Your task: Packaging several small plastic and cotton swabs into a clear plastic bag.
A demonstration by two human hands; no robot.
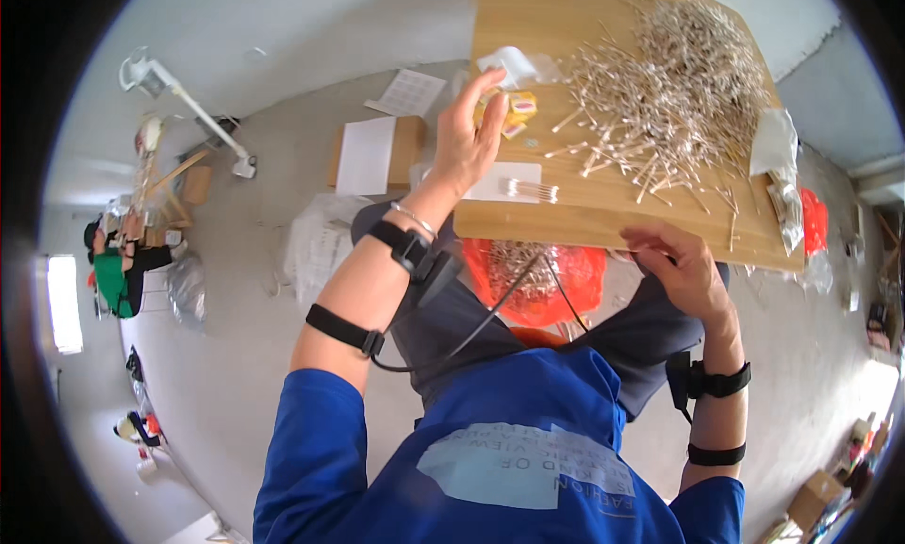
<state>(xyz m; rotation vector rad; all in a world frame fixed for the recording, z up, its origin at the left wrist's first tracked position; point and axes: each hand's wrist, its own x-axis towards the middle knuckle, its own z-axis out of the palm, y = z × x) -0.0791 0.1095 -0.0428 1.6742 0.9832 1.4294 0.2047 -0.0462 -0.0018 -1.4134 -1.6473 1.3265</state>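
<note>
My left hand is over the table's left edge with its fingers stretched and apart, holding nothing that shows. Just beside its fingers lie small yellow packets and a crumpled clear plastic bag. Below that hand, a white card lies near the table's front edge, with several cotton swabs side by side on its right end. At the front edge, farther right, my right hand has its fingers bent loosely, thumb apart from them, and nothing visible in the gap. A big heap of cotton swabs covers the table's right part.
The wooden table stands in front of my knees. Under its edge hangs a red plastic bag with swabs inside. A cardboard box is left of the table, and white plastic packaging lies at its right edge. Another person is far left.
</note>
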